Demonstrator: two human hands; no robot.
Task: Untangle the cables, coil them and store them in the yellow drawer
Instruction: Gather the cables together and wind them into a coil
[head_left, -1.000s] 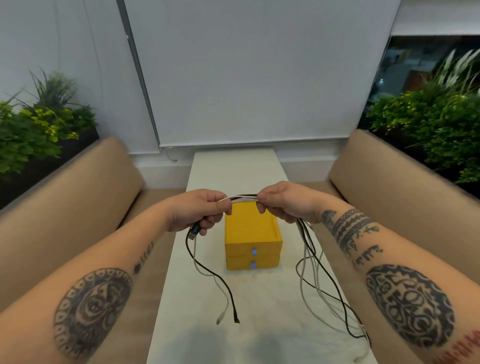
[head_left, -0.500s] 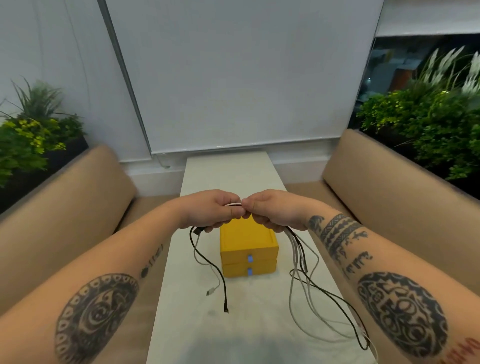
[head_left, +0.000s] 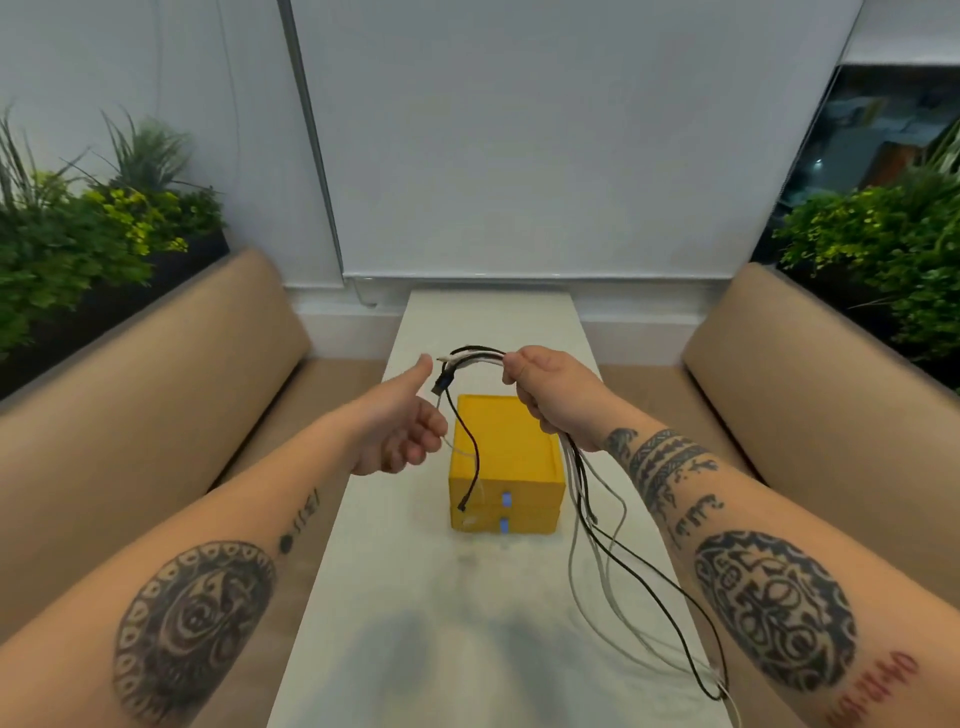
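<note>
My right hand (head_left: 553, 397) grips a bundle of black and white cables (head_left: 477, 356) above the yellow drawer box (head_left: 511, 441). The bundle arches left from that fist, and its short ends with a dark plug hang down beside my left hand (head_left: 397, 423). Long strands trail from under my right hand down onto the table near my right forearm. My left hand is just left of the hanging ends, thumb out, fingers loosely curled, with a thin white strand passing by its fingertips. The box stands mid-table with two blue-handled drawers, both closed.
The narrow white table (head_left: 395, 597) runs away from me toward a white wall. Tan padded benches flank it on the left (head_left: 156, 395) and on the right (head_left: 810, 395). Green plants (head_left: 78, 244) stand behind both benches.
My left hand has let go of the bundle and drawn back to the left. My right hand has lifted the cables, so the short ends now hang free over the box.
</note>
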